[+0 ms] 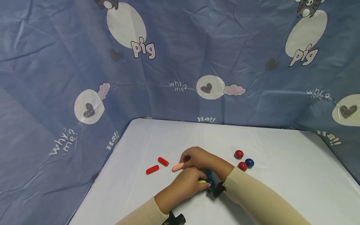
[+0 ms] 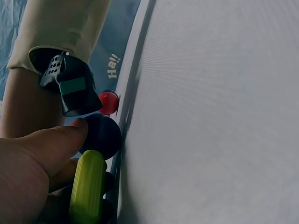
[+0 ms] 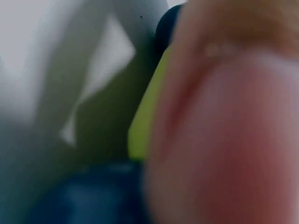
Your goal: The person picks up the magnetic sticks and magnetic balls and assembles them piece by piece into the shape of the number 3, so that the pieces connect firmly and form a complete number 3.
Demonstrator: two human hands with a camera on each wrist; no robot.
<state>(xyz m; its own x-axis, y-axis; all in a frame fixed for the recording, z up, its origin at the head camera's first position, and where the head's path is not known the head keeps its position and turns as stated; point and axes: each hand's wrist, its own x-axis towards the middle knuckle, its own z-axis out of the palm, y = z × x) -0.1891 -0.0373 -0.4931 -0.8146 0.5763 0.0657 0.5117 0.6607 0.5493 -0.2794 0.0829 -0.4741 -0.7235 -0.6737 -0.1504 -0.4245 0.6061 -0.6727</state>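
Observation:
My left hand (image 1: pixel 189 183) grips a yellow-green rod (image 2: pixel 88 186), with a dark blue ball (image 2: pixel 101 136) at the rod's end by the thumb. Just beyond it, my right hand (image 1: pixel 197 157) reaches across from the right and pinches one end of a peach-orange rod (image 1: pixel 177 167), low over the white table. A large blurred finger fills much of the right wrist view, partly covering the yellow-green rod (image 3: pixel 145 121). A blue rounded piece (image 3: pixel 91 198) shows below that rod and a darker one (image 3: pixel 167 29) above.
Two red rods (image 1: pixel 152 169) lie left of the hands on the white table (image 1: pixel 168 134). To the right sit two red balls (image 1: pixel 239 154) and a blue ball (image 1: pixel 249 162). A patterned blue cloth (image 1: pixel 180 56) hangs behind the table. Each wrist carries a black camera (image 1: pixel 218 189).

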